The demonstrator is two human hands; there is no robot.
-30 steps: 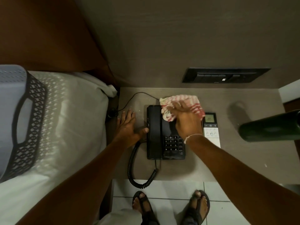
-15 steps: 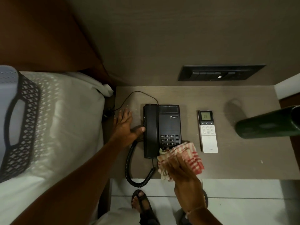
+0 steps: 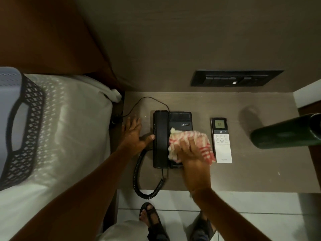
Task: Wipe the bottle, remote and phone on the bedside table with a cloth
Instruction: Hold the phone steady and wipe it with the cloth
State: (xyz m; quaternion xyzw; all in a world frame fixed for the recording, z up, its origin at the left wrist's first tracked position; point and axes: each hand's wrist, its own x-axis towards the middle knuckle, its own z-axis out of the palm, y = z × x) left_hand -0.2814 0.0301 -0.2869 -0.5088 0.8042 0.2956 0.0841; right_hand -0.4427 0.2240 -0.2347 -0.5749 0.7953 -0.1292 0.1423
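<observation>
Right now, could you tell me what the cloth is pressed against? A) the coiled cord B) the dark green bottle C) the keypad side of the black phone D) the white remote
C: the right hand presses the red-and-white cloth onto the keypad side of the black phone, while the remote and bottle lie apart to its right.

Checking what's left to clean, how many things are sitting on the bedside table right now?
3: the phone at left under the cloth, the remote in the middle, the bottle at right.

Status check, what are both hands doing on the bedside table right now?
Left hand flat, bracing black corded phone. Right hand pressing red-and-white checked cloth onto keypad. White remote close beside.
</observation>
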